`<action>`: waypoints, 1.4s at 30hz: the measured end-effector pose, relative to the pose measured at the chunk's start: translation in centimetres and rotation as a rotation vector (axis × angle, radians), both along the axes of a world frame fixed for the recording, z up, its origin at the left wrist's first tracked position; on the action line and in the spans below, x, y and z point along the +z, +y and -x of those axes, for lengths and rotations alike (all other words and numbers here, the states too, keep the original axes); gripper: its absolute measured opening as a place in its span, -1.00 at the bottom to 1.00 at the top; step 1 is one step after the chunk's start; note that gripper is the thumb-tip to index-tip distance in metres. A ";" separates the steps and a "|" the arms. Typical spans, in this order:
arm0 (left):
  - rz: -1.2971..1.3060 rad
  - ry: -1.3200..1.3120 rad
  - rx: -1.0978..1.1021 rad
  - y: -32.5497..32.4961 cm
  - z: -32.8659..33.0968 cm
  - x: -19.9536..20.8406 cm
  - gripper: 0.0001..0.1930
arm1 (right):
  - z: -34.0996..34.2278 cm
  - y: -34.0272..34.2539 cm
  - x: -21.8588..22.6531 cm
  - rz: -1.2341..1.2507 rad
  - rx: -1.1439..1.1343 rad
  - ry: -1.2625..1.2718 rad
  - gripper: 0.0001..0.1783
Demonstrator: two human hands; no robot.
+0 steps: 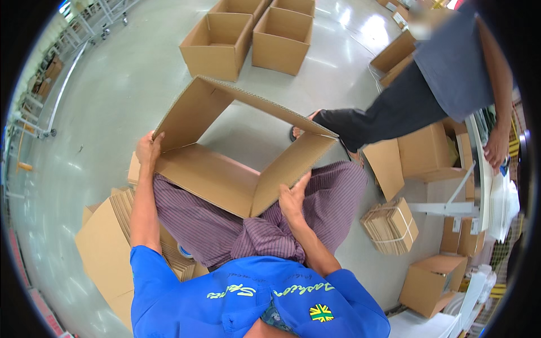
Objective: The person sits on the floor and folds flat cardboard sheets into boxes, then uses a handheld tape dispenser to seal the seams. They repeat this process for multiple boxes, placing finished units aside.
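Between my two hands a brown cardboard box (pixel 208 172) is held opened out into a four-sided frame. The floor shows through its middle. My left hand (pixel 149 147) grips its left corner edge, fingers behind the wall and thumb on the inner side. My right hand (pixel 293 198) has hold of the near right wall's lower edge, thumb and fingers closed on it. The box's near side rests over my lap, on the purple striped cloth (pixel 191 217).
Several open cardboard boxes (pixel 211 56) stand on the floor ahead. Stacked flat cardboard (pixel 110 236) lies at my left. A strapped cardboard bundle (pixel 389 225) is at my right, near a table leg (pixel 442 208). Another person (pixel 451 73) stands ahead right, one foot close to the box.
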State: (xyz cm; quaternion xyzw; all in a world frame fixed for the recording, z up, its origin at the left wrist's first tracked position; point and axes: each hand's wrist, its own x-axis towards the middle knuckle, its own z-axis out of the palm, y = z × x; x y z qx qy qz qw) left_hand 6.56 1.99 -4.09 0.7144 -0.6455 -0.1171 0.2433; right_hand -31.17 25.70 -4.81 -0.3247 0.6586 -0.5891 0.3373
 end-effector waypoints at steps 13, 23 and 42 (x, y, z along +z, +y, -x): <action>0.028 0.471 -0.045 9.6 6.8 1.4 -0.74 | 6.5 2.2 3.5 0.145 0.095 0.583 -0.37; -0.056 0.094 -0.079 6.9 5.8 -0.7 -0.71 | 5.7 0.5 2.2 -0.135 0.262 0.490 -0.31; -0.324 0.425 -0.279 -7.3 10.6 -0.8 -0.40 | 16.9 -17.9 3.1 -0.394 0.175 0.864 -0.30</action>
